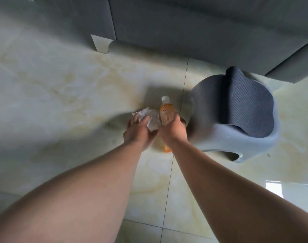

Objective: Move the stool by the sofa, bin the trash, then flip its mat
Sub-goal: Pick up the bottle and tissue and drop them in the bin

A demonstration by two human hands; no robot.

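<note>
A pale blue plastic stool (pixel 218 142) stands on the floor at the right, close to the grey sofa (pixel 184 23). A dark grey ribbed mat (pixel 246 104) lies on its seat, one edge curled up. Just left of the stool, my right hand (pixel 172 130) is closed around an orange drink bottle (pixel 165 114) with a white cap. My left hand (pixel 139 132) rests on crumpled white paper (pixel 152 120), fingers curled over it. An orange scrap (pixel 167 149) shows on the floor under my right wrist.
The floor is glossy cream marble tile (pixel 62 102) with dark grout lines. The sofa base runs along the top of the view, with a pale bracket foot (pixel 100 44) at its left section. No bin is in view.
</note>
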